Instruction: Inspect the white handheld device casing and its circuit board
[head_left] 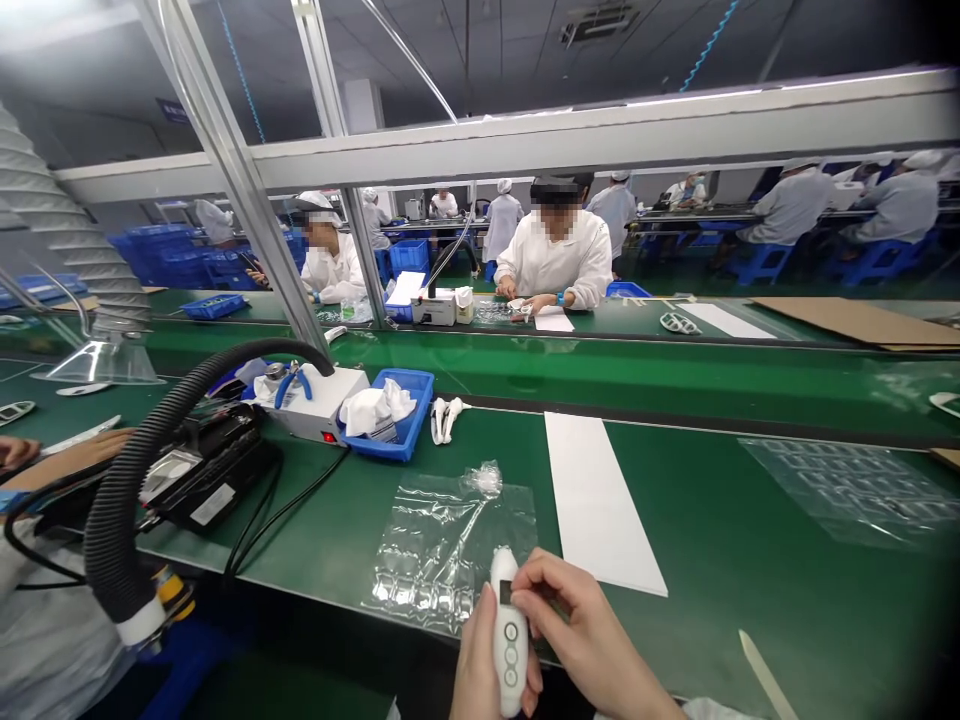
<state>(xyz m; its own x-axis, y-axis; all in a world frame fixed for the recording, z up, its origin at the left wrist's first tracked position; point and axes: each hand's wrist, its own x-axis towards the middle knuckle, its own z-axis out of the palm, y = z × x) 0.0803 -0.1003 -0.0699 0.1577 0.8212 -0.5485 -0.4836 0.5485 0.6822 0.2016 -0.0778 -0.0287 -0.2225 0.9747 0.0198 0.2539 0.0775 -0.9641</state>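
A white handheld device [510, 655] with a small dark screen and several round buttons stands upright at the table's front edge. My left hand [480, 660] is wrapped around its body from the left. At the screen, the thumb and forefinger of my right hand [574, 620] are pinched together; anything between them is too small to make out. Just behind the device lies a clear plastic sheet [442, 540], with a crumpled bit of clear film [486, 478] at its far edge.
Right of the plastic sheet lies a white paper strip [600, 500]. Farther right is a clear patterned sheet [855, 490]. A blue tray [420, 420] holds white cloths, beside a white box [322, 400] and a black hose [120, 500]. Co-workers sit across the green belt [600, 370].
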